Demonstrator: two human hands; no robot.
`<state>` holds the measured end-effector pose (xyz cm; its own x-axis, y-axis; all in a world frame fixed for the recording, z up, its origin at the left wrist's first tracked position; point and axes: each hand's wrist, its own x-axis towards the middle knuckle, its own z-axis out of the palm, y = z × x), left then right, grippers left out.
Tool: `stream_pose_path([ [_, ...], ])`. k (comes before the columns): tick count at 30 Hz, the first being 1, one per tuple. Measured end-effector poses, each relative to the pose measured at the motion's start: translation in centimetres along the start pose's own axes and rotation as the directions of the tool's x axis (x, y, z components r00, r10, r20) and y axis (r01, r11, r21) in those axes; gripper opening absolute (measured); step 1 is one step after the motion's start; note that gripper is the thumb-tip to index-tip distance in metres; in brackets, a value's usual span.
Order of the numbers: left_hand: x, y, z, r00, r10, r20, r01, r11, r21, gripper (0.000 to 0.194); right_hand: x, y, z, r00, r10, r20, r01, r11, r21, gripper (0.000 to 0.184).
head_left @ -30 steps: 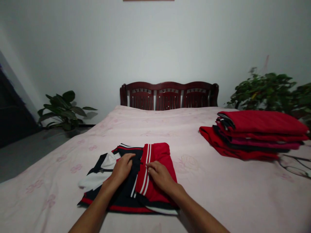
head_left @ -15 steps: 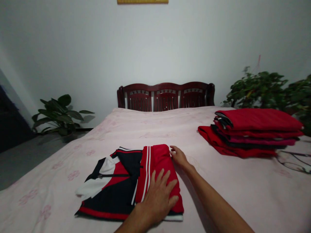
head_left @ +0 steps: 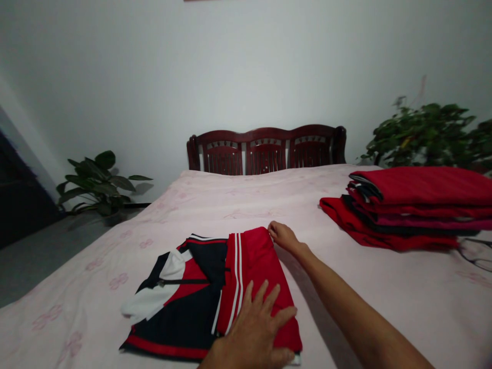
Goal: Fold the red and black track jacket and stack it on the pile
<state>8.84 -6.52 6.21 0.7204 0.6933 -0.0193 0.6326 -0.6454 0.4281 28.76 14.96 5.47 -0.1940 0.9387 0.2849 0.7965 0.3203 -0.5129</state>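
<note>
A partly folded track jacket (head_left: 180,307) lies before me on the bed, dark navy, red and white, with a zipper on its left part. Its red section with two white stripes is folded over on the right. My left hand (head_left: 255,328) rests on this red section with fingers spread and palm down. At the jacket's far right corner, my right hand (head_left: 282,236) has its fingers closed, pinching the red cloth's edge. The fingertips there are partly hidden.
On the right of the pale pink bedsheet (head_left: 230,197) stands a stack of folded red and dark clothes (head_left: 423,205). Eyeglasses (head_left: 476,253) lie beside it. A dark wooden headboard (head_left: 265,148) is at the back. Leafy plants (head_left: 100,184) stand at both sides.
My right hand has closed its fingers on the jacket's far right corner. My left hand has slid slightly nearer to me and to the right. The view has shifted a little.
</note>
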Motion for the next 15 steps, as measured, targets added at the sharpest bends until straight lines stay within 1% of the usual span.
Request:
stream_pose_path([
  [3,0.2,-0.4,0.4,1.0,0.0,0.021,0.0,1.0,-0.001,0.079,-0.1,0.4,0.6,1.0,0.019,0.012,-0.019,1.0,-0.002,0.016],
  [7,0.4,-0.5,0.4,0.999,0.014,0.034,-0.015,1.0,0.016,0.074,-0.1,0.4,0.5,0.998,0.06,0.001,-0.06,0.998,-0.038,0.019],
  [11,0.5,-0.4,0.1,0.996,0.044,0.083,-0.046,0.999,0.021,0.074,1.7,-0.4,-0.2,0.994,0.107,-0.021,-0.109,0.99,-0.092,0.02],
  [13,0.5,-0.5,0.0,0.995,0.056,0.088,-0.057,0.998,0.011,0.073,2.6,-0.8,0.0,0.99,0.144,0.002,-0.144,0.984,-0.101,0.019],
  [15,0.5,-0.5,0.0,0.994,0.053,0.094,-0.054,0.999,0.003,0.073,2.9,-1.0,0.5,0.978,0.203,0.045,-0.198,0.976,-0.093,0.018],
])
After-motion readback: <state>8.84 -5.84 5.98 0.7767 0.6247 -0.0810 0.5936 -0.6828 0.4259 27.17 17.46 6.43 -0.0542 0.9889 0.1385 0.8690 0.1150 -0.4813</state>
